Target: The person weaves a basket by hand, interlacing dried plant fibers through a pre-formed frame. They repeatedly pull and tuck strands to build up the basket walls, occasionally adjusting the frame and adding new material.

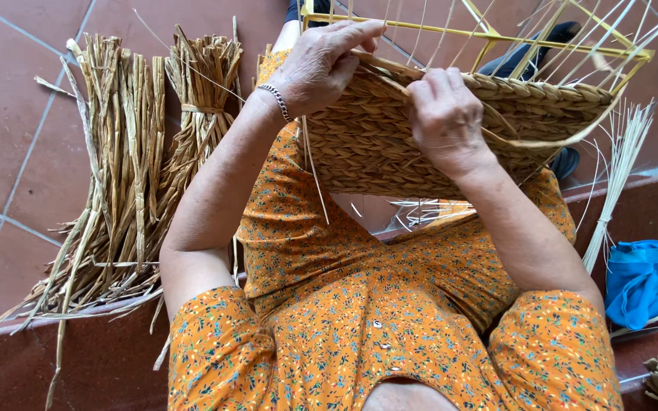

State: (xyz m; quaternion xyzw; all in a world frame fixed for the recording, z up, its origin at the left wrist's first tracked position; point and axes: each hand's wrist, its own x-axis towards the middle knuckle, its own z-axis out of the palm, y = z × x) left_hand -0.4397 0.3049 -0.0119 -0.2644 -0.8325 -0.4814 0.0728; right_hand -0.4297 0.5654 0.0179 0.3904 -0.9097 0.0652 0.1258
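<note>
A half-woven straw basket (375, 144) rests on my lap, built on a yellow wire frame (496, 38) with thin upright stakes. My left hand (321, 65) grips the basket's upper left rim, fingers curled over the braided edge; a metal bracelet sits on that wrist. My right hand (443, 114) presses on the woven wall near the middle and pinches a flat straw strand (550, 141) that curves off to the right along the rim.
Two bundles of dried straw (127, 152) lie on the red tiled floor at my left. A thin bunch of pale reeds (618, 167) leans at the right, with a blue bag (635, 280) below it. I sit on a red step (78, 358).
</note>
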